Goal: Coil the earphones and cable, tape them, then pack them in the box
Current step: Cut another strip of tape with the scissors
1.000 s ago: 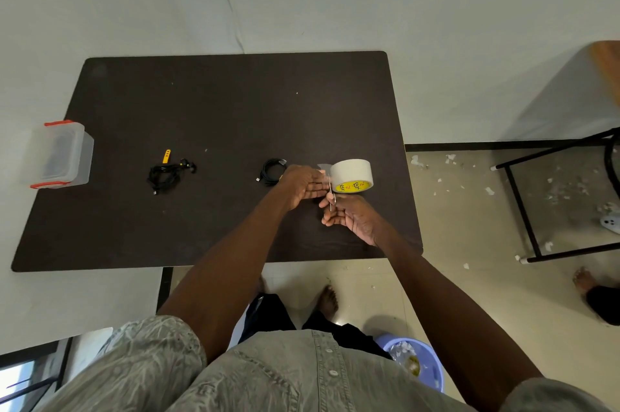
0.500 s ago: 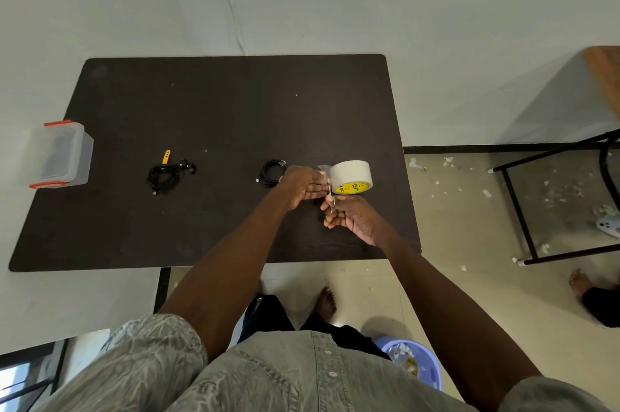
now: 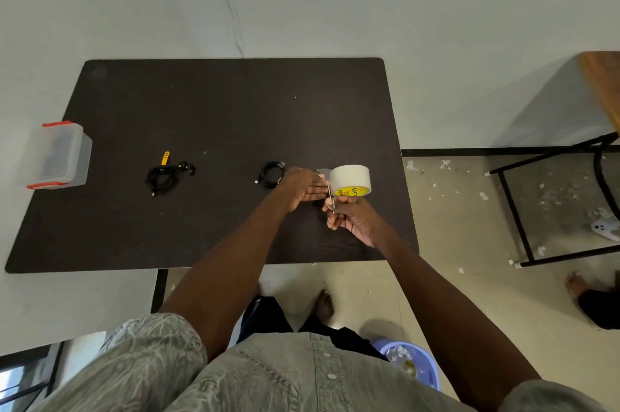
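A strip is being drawn from the tape roll (image 3: 350, 178) at the right side of the tabletop (image 3: 208, 109). The roll stands just beyond the right hand (image 3: 350, 218), whose grip is closed on a thin metal tool (image 3: 330, 198), seemingly small scissors, held upright against the free tape end (image 3: 322, 172). The left hand (image 3: 303, 188) lies immediately to the left of that tool, fingers stretched toward the roll; its fingertips seem to hold the tape end, but whether it is pinched or merely touched cannot be told, the contact being too small to read. A black cable (image 3: 271, 173) lies neatly coiled on the tabletop just to the left of the left hand, with no tape visible on it. Further left, well apart from both hands, the earphones (image 3: 166, 175) lie in a looser black bundle beside a small yellow piece (image 3: 164, 158); whether they count as coiled is doubtful, and no tape is seen there either. The clear box (image 3: 55, 155) with red clips sits at the far left edge, well away from everything, lid apparently on, and whether anything is inside cannot be made out. Judged so, coiling is at least half done, the first tape piece is only being cut, and taping both bundles and packing remain.
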`<state>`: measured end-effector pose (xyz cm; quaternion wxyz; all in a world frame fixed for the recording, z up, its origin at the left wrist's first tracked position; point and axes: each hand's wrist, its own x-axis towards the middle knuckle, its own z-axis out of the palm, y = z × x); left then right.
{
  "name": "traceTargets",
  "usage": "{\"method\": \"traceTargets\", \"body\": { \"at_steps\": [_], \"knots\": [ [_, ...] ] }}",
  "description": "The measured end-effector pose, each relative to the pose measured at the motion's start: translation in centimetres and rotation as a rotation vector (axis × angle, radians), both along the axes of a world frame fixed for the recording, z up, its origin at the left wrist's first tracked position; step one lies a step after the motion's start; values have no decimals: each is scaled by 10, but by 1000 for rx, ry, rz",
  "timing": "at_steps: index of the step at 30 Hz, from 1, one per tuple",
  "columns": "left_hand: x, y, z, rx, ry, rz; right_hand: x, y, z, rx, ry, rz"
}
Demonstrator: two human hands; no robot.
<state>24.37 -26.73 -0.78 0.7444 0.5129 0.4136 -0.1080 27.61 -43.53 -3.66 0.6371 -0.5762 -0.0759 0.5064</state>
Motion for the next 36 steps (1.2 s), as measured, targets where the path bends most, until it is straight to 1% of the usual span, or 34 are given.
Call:
{"method": "traceTargets", "body": {
  "at_steps": [3,6,10,15,24,36],
  "knots": [
    [0,-1,1,-8,-13,5,-2,1,2,4,16,-7],
    [1,-1,1,2,-13,9,-5,2,4,-11,31,31],
    [3,0,-1,13,6,-34,-9,-3,3,-43,37,56],
    [5,-1,0,-2,6,-48,-8,-4,3,-32,31,24],
    [6,1,-1,-16,40,-51,-8,-5,-4,-81,32,26],
    [6,0,2,-37,17,-35,0,2,-2,-50,13,15]
  ]
}}
